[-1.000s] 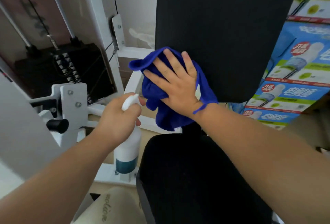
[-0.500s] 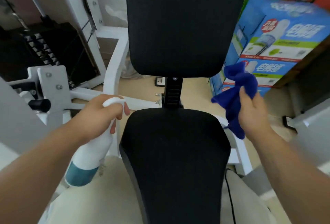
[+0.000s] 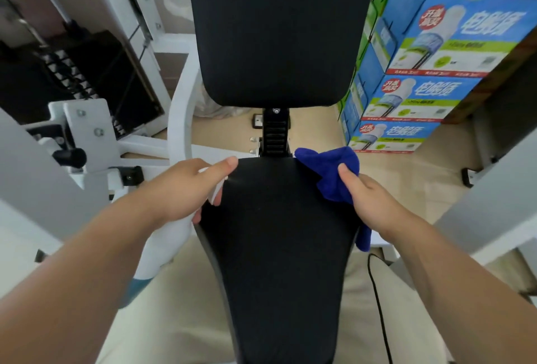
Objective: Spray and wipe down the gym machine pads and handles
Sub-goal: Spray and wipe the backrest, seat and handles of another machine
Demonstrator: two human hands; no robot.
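- Here, the black back pad (image 3: 276, 29) stands upright above the seat (image 3: 279, 247).
- Left hand (image 3: 186, 186) grips a white bottle (image 3: 165, 244) at the seat's left edge, one finger stretched forward.
- Right hand (image 3: 369, 198) clutches a blue cloth (image 3: 334, 172) at its right rear corner.

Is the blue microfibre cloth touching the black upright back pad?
Apart. Head view: the blue cloth, gripped by the right hand, is down at the black seat pad, with beige floor showing between it and the back pad.
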